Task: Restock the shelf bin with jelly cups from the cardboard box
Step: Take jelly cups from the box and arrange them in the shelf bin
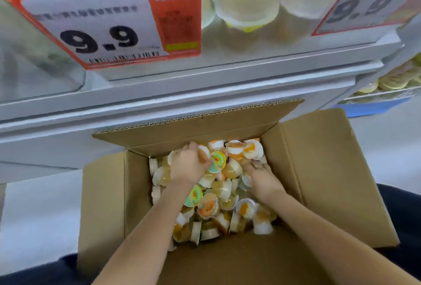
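Observation:
An open cardboard box (330, 171) stands below me, holding a loose heap of several small jelly cups (218, 196) with white rims and orange or green lids. Both my hands are down in the heap. My left hand (189, 164) curls its fingers round cups at the far side of the box. My right hand (262, 176) digs into the cups on the right, its fingertips buried among them. Above the box, the clear shelf bin (255, 41) holds several larger pale yellow jelly cups (248, 9).
A red and white price sign (102, 25) reading 9.9 hangs at the bin's front left, another price sign (366, 7) at the right. The white shelf ledge (205, 84) juts out over the box's far flap. A lower bin of yellow items (396, 79) sits far right.

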